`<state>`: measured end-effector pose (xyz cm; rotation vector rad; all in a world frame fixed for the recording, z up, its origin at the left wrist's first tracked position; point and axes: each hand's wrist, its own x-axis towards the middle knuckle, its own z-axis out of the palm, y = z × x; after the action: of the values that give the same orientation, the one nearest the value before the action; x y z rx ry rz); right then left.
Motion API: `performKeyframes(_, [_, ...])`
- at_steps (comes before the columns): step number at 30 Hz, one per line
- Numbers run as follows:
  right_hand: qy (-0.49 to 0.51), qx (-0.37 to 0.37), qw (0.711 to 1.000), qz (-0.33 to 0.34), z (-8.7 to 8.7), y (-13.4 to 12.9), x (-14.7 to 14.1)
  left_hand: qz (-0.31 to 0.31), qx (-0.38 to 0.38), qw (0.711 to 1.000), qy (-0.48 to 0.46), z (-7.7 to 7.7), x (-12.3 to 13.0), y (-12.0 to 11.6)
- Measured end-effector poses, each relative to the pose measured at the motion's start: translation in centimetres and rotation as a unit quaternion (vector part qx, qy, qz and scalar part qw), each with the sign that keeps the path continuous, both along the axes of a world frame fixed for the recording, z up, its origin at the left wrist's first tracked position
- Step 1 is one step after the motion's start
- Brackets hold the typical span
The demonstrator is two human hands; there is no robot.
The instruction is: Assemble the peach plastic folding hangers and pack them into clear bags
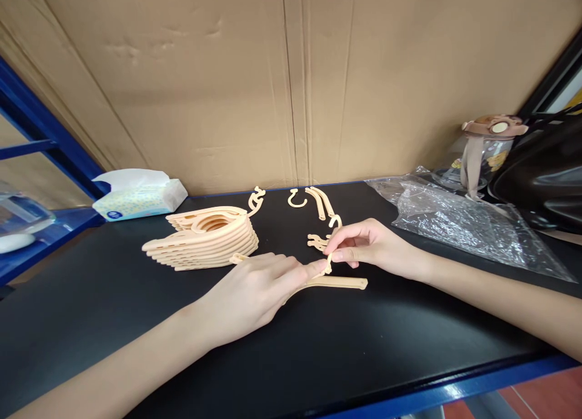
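My left hand (pixel 268 284) is closed over cream plastic hanger pieces near the middle of the black table, its index finger at a small joint piece. A long cream hanger arm (pixel 345 282) sticks out to the right from beneath it. With thumb and index finger, my right hand (pixel 364 244) pinches a small cream piece (pixel 329 262) at my left fingertip. Just behind my right fingers lie a cream hook (pixel 335 221) and small wavy connector pieces (pixel 316 242), partly covered.
A stack of cream hangers (pixel 204 240) lies left of my hands. Behind are a loose hook (pixel 297 199), curved arms (pixel 321 202) and small pieces (pixel 257 199). Tissues (pixel 140 196) stand at the left, clear plastic bags (pixel 464 219) and a bottle (pixel 488 149) at the right.
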<state>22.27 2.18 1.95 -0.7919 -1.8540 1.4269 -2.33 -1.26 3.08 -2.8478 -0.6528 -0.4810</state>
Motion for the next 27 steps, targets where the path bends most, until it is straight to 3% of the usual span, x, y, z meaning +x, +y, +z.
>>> performKeyframes(14, [0.0, 0.021, 1.0, -0.011, 0.14, -0.22, -0.01, -0.017, -0.019, 0.999, -0.027, -0.15, -0.08, -0.02])
performKeyframes(27, [-0.052, 0.122, 0.99, -0.041, 0.51, -0.6, -0.25, 0.011, -0.022, 1.0, 0.002, -0.55, 0.01, 0.46])
